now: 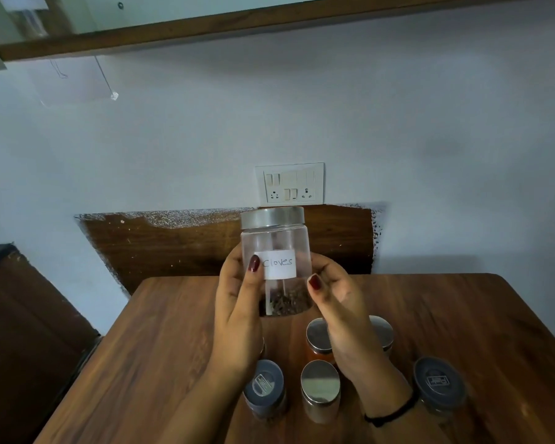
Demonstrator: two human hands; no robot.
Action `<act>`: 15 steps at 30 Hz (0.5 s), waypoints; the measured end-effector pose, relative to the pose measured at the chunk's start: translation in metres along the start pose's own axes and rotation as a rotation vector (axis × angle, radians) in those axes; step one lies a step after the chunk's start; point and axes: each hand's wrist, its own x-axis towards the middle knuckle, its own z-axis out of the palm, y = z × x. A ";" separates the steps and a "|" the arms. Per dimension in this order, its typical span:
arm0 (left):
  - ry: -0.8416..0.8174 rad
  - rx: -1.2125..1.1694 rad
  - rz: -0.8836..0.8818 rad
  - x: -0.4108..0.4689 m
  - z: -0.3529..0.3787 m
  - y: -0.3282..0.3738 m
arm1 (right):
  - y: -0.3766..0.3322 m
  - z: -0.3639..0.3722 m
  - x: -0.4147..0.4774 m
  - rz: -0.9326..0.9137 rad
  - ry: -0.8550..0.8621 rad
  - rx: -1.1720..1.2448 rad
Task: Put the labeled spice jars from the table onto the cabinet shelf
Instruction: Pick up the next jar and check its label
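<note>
One wall (398, 107), pale, fills the upper view, crossed at the top by a brown wooden ledge (205, 30). One wooden table (148, 363), brown, occupies the lower view. One dark board (173, 248) stands against the wall behind the table. One switch plate (289, 183), white, is mounted just above the board. Two hands: left hand (234, 315) and right hand (337, 299) grasp one clear jar (276, 261) between them, upright, lifted above the table, thumbs on its front. Jar has a metal lid, a white label reading "Cloves" and dark contents at the bottom. Five lidded jars stay on the table below the hands, among them one steel-lidded jar (320, 390) and two dark-lidded jars (265, 387) (438, 384). One black band (394, 411) circles the right wrist.
</note>
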 end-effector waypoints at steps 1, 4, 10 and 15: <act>-0.011 0.012 0.002 0.000 -0.001 0.001 | 0.000 0.001 0.000 0.007 -0.026 0.012; -0.030 0.042 -0.003 -0.001 -0.004 0.001 | 0.002 0.005 -0.002 0.013 -0.071 0.049; -0.052 0.064 -0.028 0.003 -0.011 0.001 | 0.003 0.011 0.000 -0.008 -0.043 0.001; -0.068 0.098 0.020 0.012 -0.021 0.002 | -0.002 0.016 0.004 -0.034 -0.029 -0.029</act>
